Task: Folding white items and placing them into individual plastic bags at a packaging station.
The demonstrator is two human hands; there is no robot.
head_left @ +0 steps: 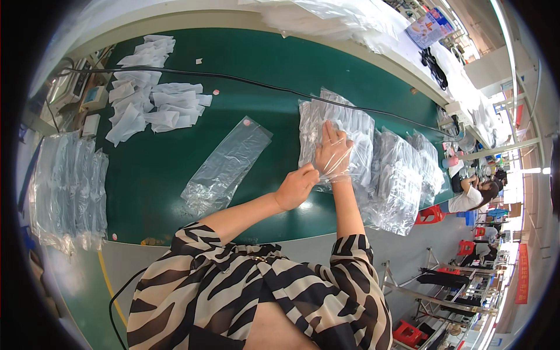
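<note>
My left hand (298,186) is closed in a pinch on the mouth edge of a clear plastic bag. Film from that bag stretches over the back of my right hand (334,153), whose fingers are out flat, seemingly inside it. Beneath lies a pile of clear-bagged whitish pieces (359,125) on the green table (251,64). To the left of my hands, a flat clear bag (227,166) lies alone on the tabletop.
Loose whitish folded pieces (178,105) lie at the far left. Bagged stacks sit at the near left (70,186) and on the right (399,181). A black cable (233,76) crosses above the table. Another person (469,195) sits beyond the right end.
</note>
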